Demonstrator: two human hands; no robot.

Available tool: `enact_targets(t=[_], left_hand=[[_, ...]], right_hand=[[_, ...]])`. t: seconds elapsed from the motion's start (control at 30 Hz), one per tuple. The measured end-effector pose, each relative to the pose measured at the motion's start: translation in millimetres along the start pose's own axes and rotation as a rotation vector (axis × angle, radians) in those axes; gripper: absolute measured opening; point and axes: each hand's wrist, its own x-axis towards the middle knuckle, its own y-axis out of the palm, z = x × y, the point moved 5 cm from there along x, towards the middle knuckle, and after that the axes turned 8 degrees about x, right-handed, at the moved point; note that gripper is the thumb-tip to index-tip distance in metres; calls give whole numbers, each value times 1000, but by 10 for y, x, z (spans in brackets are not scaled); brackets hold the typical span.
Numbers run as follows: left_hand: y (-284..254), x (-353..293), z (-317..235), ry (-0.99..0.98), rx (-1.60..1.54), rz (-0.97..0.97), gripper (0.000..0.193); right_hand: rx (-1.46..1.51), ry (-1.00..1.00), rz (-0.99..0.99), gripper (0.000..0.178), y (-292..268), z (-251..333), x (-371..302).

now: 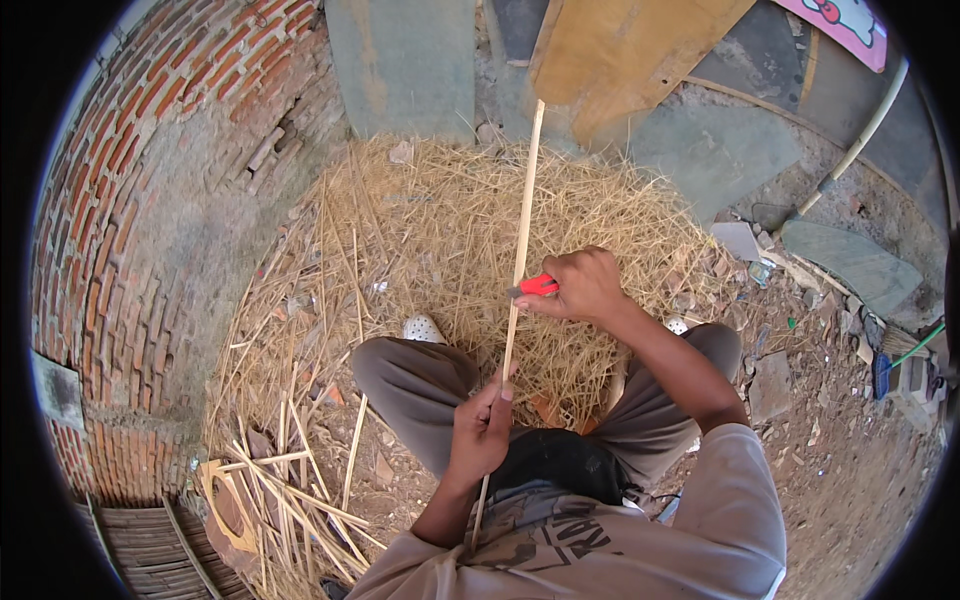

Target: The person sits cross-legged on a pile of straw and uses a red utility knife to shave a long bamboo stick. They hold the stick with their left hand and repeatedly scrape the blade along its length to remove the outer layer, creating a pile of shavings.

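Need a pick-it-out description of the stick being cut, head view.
Start at the big pile of pale straw shavings on the ground in front of the seated person. One long thin bamboo stick runs across it, gripped low by the left hand. Unlike the loose slats at lower left, the red-handled knife in the right hand presses against it.

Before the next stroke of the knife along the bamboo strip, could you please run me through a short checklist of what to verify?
1. Left hand has a closed grip on the bamboo strip: ok.
2. Right hand holds the red-handled knife firmly: ok.
3. Blade meets the strip above the left hand, apart from its fingers: ok.
4. Blade direction, toward or away from the body: cannot tell.
5. Knees sit on either side of the strip, close under the cut: not ok, a slip could reach them.
6. Far end of the strip is free of the wooden board: cannot tell.
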Motion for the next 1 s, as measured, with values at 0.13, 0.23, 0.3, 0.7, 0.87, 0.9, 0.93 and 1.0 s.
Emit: enact_targets(t=[0.13, 0.23, 0.3, 0.7, 0.87, 0.9, 0.93, 1.0], left_hand=[[121, -236, 81, -13, -22, 110, 35], [76, -262, 135, 7, -32, 89, 35], [12, -215, 139, -6, -33, 33, 35], [-49, -102, -43, 154, 219, -62, 32], [-63, -124, -95, 148, 198, -56, 28], [-77, -144, -101, 158, 198, -74, 27], [-82, -180, -64, 161, 215, -53, 26], [-94, -245, -8, 161, 245, -11, 24]], right_hand=[[-58, 584, -28, 74, -213, -1113, 61], [-100, 528, 5, 76, -422, -1054, 111], [-22, 398, 177, 75, -181, -574, 75], [-23, 136, 4, 71, -24, -238, 25], [-29, 192, 37, 70, -9, -307, -7], [-12, 196, 50, 72, 0, -246, -27], [53, 138, 19, 72, -47, -169, -27], [-8, 105, 26, 72, -74, -212, -8]])
